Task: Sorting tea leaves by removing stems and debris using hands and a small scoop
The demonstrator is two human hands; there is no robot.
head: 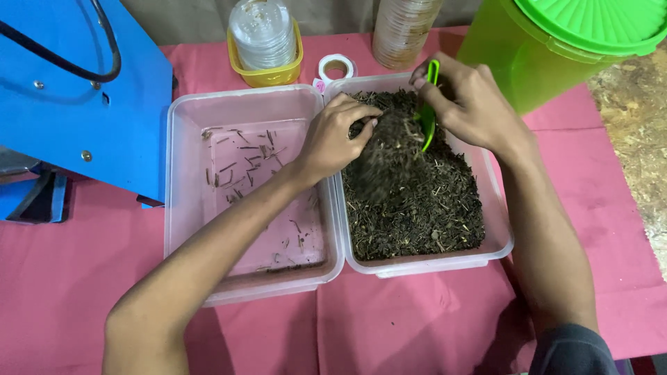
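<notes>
Hands first: our right hand (472, 104) grips a small green scoop (427, 111) by its handle, blade dipped into the dark dried leaves (417, 201) at the far end of the right tub (501, 243). Our left hand (340, 135) reaches across the shared rims, fingers curled loosely over the same heap; a blurred clump of leaf sits just beneath them, and we cannot tell whether the fingers pinch it or only brush it.

To do this well, we judge it best to keep the scoop low and tilted, so leaf slides off inside the tub, and to let the left fingers comb gently through, lifting stalks without crushing the leaf. The left tub (182, 208) holds only scattered twigs (236, 163), so whatever we pick out should cross the rims cleanly.

Much is hard to read: the scoop's blade is half buried, motion smears the leaf near the fingers, and the green bin (514, 62), blue machine (83, 111) and stacked lids (264, 31) are cut off by the frame.
</notes>
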